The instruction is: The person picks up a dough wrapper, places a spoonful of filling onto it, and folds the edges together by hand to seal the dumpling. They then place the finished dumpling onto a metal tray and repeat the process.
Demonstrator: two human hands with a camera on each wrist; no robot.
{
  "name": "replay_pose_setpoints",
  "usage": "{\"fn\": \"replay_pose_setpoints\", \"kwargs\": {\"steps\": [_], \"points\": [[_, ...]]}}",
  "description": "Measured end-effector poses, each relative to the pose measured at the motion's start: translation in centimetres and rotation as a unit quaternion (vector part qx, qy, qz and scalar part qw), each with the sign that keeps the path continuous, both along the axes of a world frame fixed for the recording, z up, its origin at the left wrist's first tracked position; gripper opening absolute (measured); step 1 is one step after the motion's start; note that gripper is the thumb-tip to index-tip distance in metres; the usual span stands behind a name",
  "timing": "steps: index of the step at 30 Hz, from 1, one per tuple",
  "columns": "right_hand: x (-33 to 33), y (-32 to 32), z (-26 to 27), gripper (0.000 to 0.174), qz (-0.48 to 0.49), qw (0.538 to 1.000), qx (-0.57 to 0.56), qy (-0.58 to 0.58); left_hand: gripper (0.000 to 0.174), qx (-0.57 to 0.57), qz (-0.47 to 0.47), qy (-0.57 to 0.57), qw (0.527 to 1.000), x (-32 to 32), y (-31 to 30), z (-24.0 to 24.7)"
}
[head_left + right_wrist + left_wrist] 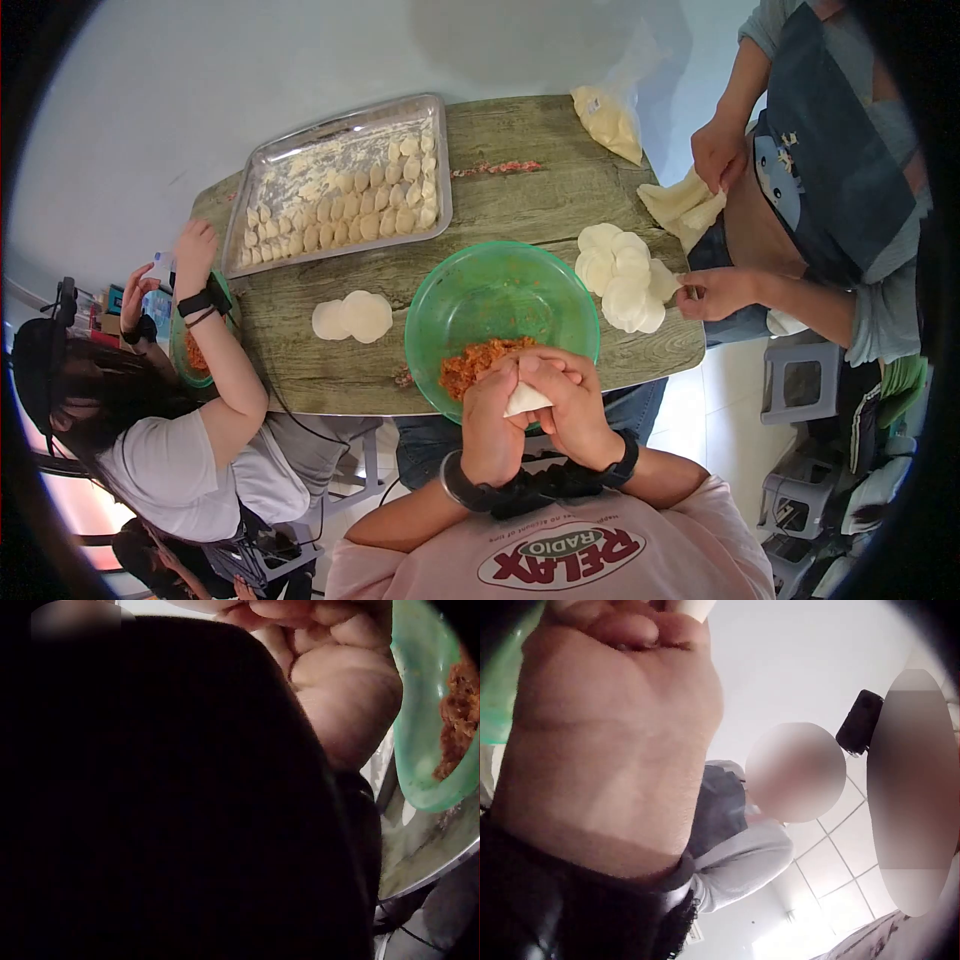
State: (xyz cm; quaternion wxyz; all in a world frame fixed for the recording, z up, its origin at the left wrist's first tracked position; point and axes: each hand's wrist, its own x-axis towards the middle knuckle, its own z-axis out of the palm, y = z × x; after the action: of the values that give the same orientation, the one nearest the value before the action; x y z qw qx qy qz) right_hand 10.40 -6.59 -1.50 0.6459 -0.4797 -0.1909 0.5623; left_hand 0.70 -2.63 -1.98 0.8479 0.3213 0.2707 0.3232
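Note:
Over the near rim of a green bowl (pixel 500 275), my left hand (pixel 488 425) and right hand (pixel 572 400) come together around a white dumpling (pixel 527 401). Thumbs and curled fingers of both hands squeeze it, and its far side is hidden behind them. Orange-red minced filling (pixel 478 362) lies in the near part of the bowl, just beyond the hands. In the left wrist view, a white edge of the dumpling (pixel 695 607) shows above the curled left fingers. The right wrist view shows the right palm beside the bowl, with the dumpling out of sight.
Round wrappers (pixel 625 290) lie overlapped right of the bowl, touched by another person's hand (pixel 708 295). A few wrappers (pixel 352 316) lie left. Behind stands a floured metal tray (pixel 290 165) with rows of dumplings. A plastic bag (pixel 607 122) sits far right. Someone sits at left.

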Motion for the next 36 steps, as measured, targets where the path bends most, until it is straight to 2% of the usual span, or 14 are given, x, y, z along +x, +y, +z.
{"fn": "replay_pose_setpoints", "kwargs": {"steps": [9,15,17,21,27,29,32,34,36], "points": [[0.0,0.2,0.1,0.024,-0.01,1.0,-0.008,0.008,0.048,-0.044,0.015,-0.063,0.997,0.1,-0.1,0.2],[-0.1,0.2,0.6,0.023,-0.014,1.0,0.002,0.003,0.048,-0.011,-0.003,-0.033,0.999,0.1,0.1,0.4],[-0.1,0.2,0.6,0.023,-0.013,1.0,-0.001,-0.001,0.047,0.015,0.018,0.003,1.0,0.1,-0.1,0.9],[-0.1,0.1,1.0,0.023,0.0,0.999,0.015,-0.04,0.045,0.035,0.016,0.0,0.999,0.1,-0.1,1.3],[-0.3,0.1,1.1,0.022,-0.001,0.997,0.038,-0.065,0.044,0.028,0.053,0.033,0.998,0.5,-0.5,1.4],[-0.4,0.1,1.2,0.021,-0.006,0.996,0.042,-0.079,0.043,0.045,0.092,0.058,0.993,0.8,-0.6,1.4],[-0.5,0.2,1.2,0.021,-0.003,0.994,0.055,-0.096,0.043,0.029,0.081,0.063,0.994,0.6,-0.5,2.0],[-0.6,0.3,1.0,0.02,-0.026,0.983,0.099,-0.155,0.044,0.042,0.075,0.074,0.994,0.5,-0.4,1.9],[-0.3,0.2,0.6,0.02,-0.011,0.99,0.068,-0.126,0.044,0.054,0.069,0.086,0.992,0.5,-0.3,1.4]]}}
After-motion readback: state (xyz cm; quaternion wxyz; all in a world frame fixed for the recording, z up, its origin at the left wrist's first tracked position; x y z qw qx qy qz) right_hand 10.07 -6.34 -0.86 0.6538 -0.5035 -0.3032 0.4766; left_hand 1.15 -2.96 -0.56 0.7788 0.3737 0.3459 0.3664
